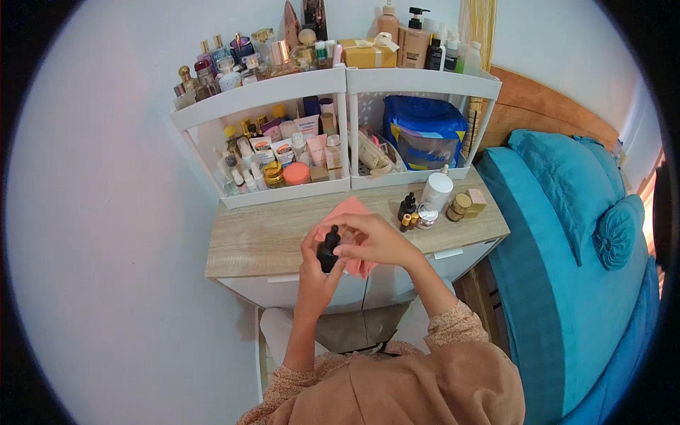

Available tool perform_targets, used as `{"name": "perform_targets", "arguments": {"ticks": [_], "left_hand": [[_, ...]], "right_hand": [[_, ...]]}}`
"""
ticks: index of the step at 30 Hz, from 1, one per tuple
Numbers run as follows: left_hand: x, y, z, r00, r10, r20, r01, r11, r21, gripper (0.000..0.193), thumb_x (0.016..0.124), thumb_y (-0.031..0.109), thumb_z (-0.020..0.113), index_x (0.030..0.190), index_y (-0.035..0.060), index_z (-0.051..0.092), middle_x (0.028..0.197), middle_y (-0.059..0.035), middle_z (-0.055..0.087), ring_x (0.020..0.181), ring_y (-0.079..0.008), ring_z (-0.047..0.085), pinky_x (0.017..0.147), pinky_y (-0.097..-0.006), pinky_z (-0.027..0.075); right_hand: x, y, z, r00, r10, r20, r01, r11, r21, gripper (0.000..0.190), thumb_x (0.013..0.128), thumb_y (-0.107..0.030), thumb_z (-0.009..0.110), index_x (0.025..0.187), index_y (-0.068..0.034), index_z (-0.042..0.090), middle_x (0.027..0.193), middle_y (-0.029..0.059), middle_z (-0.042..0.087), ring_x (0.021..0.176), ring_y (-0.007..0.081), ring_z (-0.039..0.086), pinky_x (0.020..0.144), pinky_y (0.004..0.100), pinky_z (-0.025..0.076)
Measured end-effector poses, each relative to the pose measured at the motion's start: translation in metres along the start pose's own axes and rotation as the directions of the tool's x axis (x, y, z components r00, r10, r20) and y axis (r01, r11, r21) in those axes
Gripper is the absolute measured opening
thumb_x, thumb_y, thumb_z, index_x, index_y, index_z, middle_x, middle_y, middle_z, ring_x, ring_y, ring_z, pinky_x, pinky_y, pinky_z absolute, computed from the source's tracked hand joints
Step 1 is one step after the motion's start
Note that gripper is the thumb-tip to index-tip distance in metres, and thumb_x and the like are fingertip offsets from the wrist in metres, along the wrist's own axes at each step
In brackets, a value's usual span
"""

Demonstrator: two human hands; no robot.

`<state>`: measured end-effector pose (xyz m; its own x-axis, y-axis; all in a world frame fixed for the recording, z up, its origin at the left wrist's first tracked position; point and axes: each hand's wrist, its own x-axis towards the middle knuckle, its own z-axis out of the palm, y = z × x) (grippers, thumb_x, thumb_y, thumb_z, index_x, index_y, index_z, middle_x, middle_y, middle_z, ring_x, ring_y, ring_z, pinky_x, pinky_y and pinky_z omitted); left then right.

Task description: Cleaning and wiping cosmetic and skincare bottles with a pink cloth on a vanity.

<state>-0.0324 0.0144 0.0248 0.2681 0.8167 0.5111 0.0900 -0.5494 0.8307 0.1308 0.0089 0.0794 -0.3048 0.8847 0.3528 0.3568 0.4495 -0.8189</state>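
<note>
A black dropper bottle (pixel 327 252) stands upright in my left hand (pixel 314 268), whose fingers and thumb close around it above the dresser's front edge. My right hand (pixel 372 239) is beside the bottle, with its thumb and fingertips near the bottle's right side and a pink cloth (pixel 348 206) partly beneath the palm. Whether the right hand grips the cloth is hidden. Part of the cloth hangs below the right hand, over the front of the wooden-topped dresser (pixel 255 239).
Right on the dresser stand another black dropper bottle (pixel 407 206), a white container (pixel 438 190), small jars (pixel 458 206) and a box (pixel 476 203). White shelves (pixel 287 195) at the back hold many cosmetics and a blue bag (pixel 425 130). A bed (pixel 552 287) lies at the right.
</note>
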Motion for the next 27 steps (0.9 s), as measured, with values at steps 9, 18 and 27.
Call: {"name": "perform_targets", "arguments": {"ticks": [9, 18, 27], "left_hand": [[0.039, -0.055, 0.001, 0.972, 0.200, 0.122, -0.197, 0.980, -0.034, 0.090, 0.072, 0.013, 0.069, 0.139, 0.0027, 0.009, 0.116, -0.0166, 0.049, 0.107, -0.0289, 0.046, 0.095, -0.0381, 0.033], [0.043, -0.080, 0.006, 0.990, 0.103, 0.101, -0.134, 0.912, 0.387, 0.053, 0.075, 0.014, 0.063, 0.121, -0.0006, 0.041, 0.105, -0.0177, 0.051, 0.100, -0.0343, 0.047, 0.090, -0.0412, 0.036], [0.041, -0.081, 0.004, 0.992, 0.124, 0.036, -0.128, 0.915, 0.384, 0.042, 0.075, 0.011, 0.061, 0.112, -0.0018, 0.046, 0.100, -0.0176, 0.052, 0.095, -0.0335, 0.049, 0.085, -0.0402, 0.039]], "right_hand": [[-0.004, -0.050, -0.104, 0.882, -0.125, -0.454, 0.002, 0.965, -0.263, 0.025, 0.075, -0.007, 0.066, 0.099, -0.005, 0.061, 0.081, 0.0037, 0.063, 0.067, 0.0085, 0.058, 0.061, 0.0227, 0.046], [0.051, -0.041, -0.313, 0.483, -0.464, -0.742, -0.290, 0.715, -0.636, 0.027, 0.074, -0.019, 0.068, 0.097, -0.006, 0.063, 0.087, 0.0102, 0.066, 0.079, 0.0204, 0.063, 0.068, 0.0297, 0.048], [0.092, 0.005, -0.368, 0.582, -0.323, -0.747, -0.624, 0.411, -0.664, 0.027, 0.069, -0.016, 0.068, 0.094, -0.007, 0.063, 0.092, 0.0134, 0.064, 0.089, 0.0307, 0.060, 0.076, 0.0383, 0.048]]}}
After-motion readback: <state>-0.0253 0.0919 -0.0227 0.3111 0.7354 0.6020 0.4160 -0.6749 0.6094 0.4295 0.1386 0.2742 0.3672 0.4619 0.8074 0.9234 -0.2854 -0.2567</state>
